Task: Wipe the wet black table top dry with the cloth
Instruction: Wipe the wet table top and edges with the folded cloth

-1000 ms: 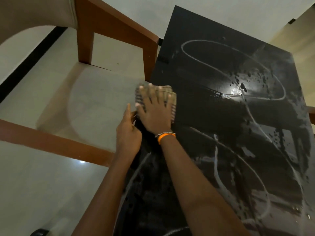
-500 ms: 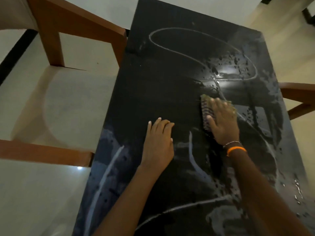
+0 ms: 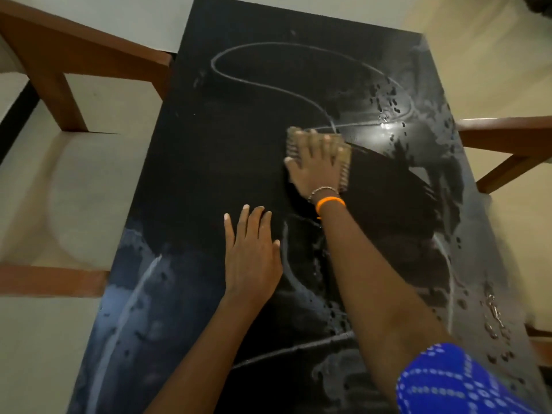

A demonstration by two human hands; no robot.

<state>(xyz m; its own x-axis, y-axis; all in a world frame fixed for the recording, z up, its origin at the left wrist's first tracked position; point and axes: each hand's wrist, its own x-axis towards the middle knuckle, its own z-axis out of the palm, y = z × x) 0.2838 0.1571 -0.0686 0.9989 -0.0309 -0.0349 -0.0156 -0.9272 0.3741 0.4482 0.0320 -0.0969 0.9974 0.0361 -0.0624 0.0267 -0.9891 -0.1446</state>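
The black table top (image 3: 227,150) runs from near me to the far end, with wet streaks, curved water lines and droplets across it. A folded striped cloth (image 3: 345,161) lies flat near the table's middle right. My right hand (image 3: 315,167) presses down on the cloth with spread straight fingers and covers most of it. My left hand (image 3: 252,256) rests flat on the table, nearer me and left of the cloth, fingers straight. A dry dark patch lies right of the cloth. Droplets glint at the far right (image 3: 388,115).
A wooden chair (image 3: 74,64) with a pale seat stands against the table's left side. Another wooden chair frame (image 3: 507,138) touches the right edge. Pale floor surrounds the table. Water drops sit along the near right edge (image 3: 493,312).
My right hand slid the cloth from the table's left edge to the right, then back toward the middle. My left hand left the edge and now lies flat on the table.
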